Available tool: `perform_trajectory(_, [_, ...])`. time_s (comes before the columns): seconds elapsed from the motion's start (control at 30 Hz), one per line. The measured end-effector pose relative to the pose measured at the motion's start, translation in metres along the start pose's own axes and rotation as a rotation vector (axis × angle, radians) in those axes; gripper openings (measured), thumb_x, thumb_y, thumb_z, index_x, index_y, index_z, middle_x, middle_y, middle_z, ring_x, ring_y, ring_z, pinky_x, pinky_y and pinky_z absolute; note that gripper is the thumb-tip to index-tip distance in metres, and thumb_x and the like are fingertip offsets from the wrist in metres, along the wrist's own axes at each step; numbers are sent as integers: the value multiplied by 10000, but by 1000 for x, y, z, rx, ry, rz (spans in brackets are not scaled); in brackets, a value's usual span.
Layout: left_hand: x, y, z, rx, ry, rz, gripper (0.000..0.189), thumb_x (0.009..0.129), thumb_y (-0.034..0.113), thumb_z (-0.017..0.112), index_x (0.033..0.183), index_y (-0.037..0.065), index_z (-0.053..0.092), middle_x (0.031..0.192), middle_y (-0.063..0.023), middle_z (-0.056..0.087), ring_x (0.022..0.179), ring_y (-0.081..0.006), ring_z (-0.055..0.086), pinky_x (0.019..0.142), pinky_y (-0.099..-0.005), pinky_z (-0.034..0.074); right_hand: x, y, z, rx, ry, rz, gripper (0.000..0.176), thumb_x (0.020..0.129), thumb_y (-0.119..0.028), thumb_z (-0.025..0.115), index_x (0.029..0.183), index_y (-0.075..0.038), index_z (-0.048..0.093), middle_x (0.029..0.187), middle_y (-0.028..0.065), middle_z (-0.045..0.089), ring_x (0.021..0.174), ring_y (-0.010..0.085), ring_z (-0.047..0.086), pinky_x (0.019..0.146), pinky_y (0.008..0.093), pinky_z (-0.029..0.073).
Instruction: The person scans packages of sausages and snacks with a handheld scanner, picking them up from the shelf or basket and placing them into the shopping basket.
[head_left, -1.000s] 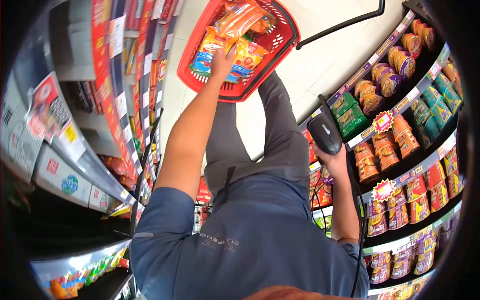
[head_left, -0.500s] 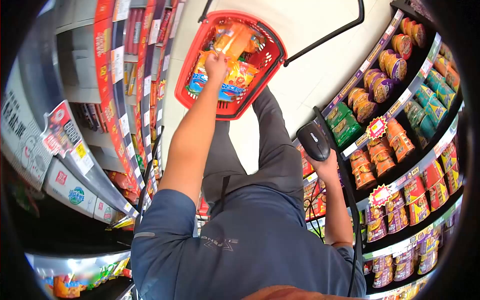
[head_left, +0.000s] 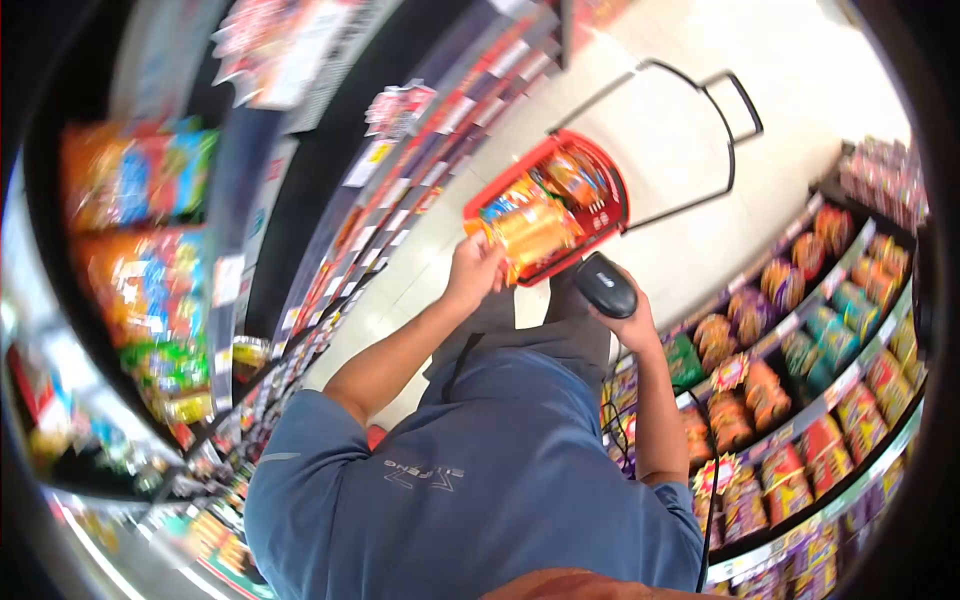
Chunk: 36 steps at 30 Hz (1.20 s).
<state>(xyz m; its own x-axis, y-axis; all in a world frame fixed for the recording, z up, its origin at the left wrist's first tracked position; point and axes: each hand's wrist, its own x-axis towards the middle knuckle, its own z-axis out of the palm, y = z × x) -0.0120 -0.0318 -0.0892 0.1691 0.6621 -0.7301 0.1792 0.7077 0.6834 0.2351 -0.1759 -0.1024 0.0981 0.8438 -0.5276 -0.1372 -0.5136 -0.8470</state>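
Note:
My left hand [head_left: 478, 268] is closed on the edge of an orange snack packet [head_left: 538, 232], held over the near side of a red shopping basket [head_left: 622, 190]. More bright snack bags [head_left: 578, 178] lie inside the basket. My right hand [head_left: 632, 322] grips a black handheld barcode scanner [head_left: 606, 284], close to the basket's near right corner. The scanner's rounded top faces up, and its underside is hidden. Dark cables hang below my right hand.
On the right, shelves hold rows of instant-noodle cups [head_left: 768, 395]. Shelving with price tags [head_left: 400, 195] runs along the left, with large snack bags [head_left: 140, 285] farther left. The basket's long black handle [head_left: 733, 160] reaches over the pale floor [head_left: 690, 110].
My left hand has lifted the orange packet from inside the basket towards me. My right hand has brought the scanner nearer to the basket. The view has turned, with some blur.

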Motion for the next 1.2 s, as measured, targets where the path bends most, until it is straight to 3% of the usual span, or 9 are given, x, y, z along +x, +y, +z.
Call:
perform_trajectory(0.07, [-50, 40, -11, 82, -66, 26, 110, 934, 101, 572, 872, 23, 526, 638, -40, 571, 395, -85, 481, 352, -227, 380, 7, -15, 3, 192, 48, 177, 638, 722, -91, 813, 1292, -27, 536, 1140, 47, 630, 1076, 142, 575, 935, 319, 460])
perform_trajectory(0.13, [-95, 80, -19, 88, -115, 20, 108, 935, 103, 573, 874, 25, 528, 625, -27, 560, 396, -76, 476, 348, -222, 378, 16, -45, 9, 470, -11, 94, 537, 751, -43, 785, 1241, -41, 566, 1033, 9, 639, 962, 137, 600, 873, 309, 475])
perform_trajectory(0.33, [-184, 150, -17, -64, -335, 17, 95, 940, 104, 574, 887, 36, 536, 597, 4, 536, 403, -46, 463, 339, -208, 376, 17, -118, 21, 455, -553, 121, 637, 677, -2, 804, 1267, -28, 565, 1172, 85, 667, 1081, 180, 623, 974, 353, 463])
perform_trajectory(0.47, [-211, 161, -11, -128, -400, 58, 134, 965, 139, 581, 878, 64, 512, 600, 4, 534, 430, -44, 478, 358, -202, 388, -10, -150, 26, 365, -595, 120, 681, 639, 0, 820, 1270, -29, 566, 1183, 93, 666, 1105, 190, 617, 1005, 350, 448])
perform_trajectory(0.7, [-222, 175, -32, -26, -967, 281, 326, 840, 150, 772, 975, 86, 482, 862, -26, 599, 728, -76, 548, 694, -248, 465, -22, -122, 15, 472, -586, 88, 844, 537, -37, 857, 1318, -17, 537, 1149, 69, 667, 1046, 184, 635, 936, 326, 483])
perform_trajectory(0.87, [-178, 140, -65, -75, -567, 717, 549, 719, 125, 868, 1058, 115, 437, 883, 33, 503, 744, -53, 516, 668, -218, 437, -24, -126, 19, 475, -565, -16, 851, 539, -33, 851, 1325, -16, 522, 1154, 82, 667, 1078, 206, 630, 985, 351, 466])
perform_trajectory(1.0, [-147, 114, -68, -119, -476, 739, 897, 580, 188, 949, 1281, 100, 396, 1118, -21, 446, 1101, -120, 475, 942, -295, 409, -22, -121, 17, 504, -542, 8, 862, 558, -10, 829, 1351, 6, 491, 1196, 119, 653, 1138, 253, 608, 1064, 428, 415])
perform_trajectory(1.03, [-145, 112, -68, -34, -469, 781, 944, 662, 233, 892, 1407, 127, 322, 1227, -51, 419, 1164, -171, 444, 1008, -335, 365, -20, -123, 16, 481, -549, 17, 860, 561, -1, 824, 1353, 6, 490, 1197, 121, 652, 1139, 256, 608, 1071, 432, 409])
perform_trajectory(1.2, [-141, 99, -59, -145, -575, 680, 1123, 683, 206, 884, 1523, 182, 140, 1374, -114, 391, 1278, -209, 418, 1091, -369, 334, -10, -138, 18, 444, -594, 34, 870, 532, 15, 834, 1332, 19, 492, 1210, 128, 651, 1166, 259, 604, 1069, 412, 409])
